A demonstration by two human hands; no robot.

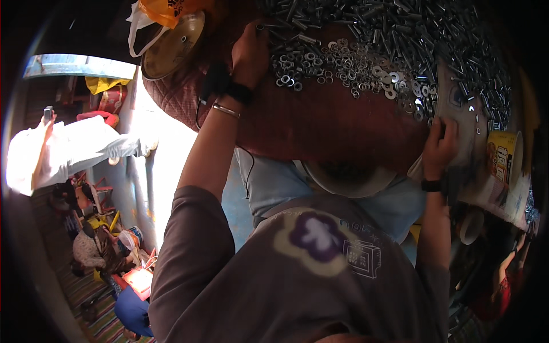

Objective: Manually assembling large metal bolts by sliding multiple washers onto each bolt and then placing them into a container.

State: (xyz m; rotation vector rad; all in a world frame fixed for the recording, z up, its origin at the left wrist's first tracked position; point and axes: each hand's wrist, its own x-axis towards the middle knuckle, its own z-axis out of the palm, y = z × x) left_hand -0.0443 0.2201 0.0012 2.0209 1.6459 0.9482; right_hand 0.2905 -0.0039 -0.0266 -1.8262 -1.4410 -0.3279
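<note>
My left hand (250,52) reaches to the far edge of the hardware, its fingers closed around the end of a small metal sleeve (260,27). Just right of it lie hex nuts (311,59) in a cluster. My right hand (440,144) rests at the near right of the dark red cloth (326,123), fingers bent together beside the flat washers (420,103); what they pinch, if anything, is too small to make out. A large heap of metal sleeves and pins (400,28) spreads across the far right. Each wrist wears a dark band.
A round metal lid (171,54) and an orange and white plastic bag (166,12) lie at far left. A pale bowl (349,182) sits at my lap below the cloth's edge. At right stands a yellow paper tub (504,159). Other people sit or stand at left and lower right.
</note>
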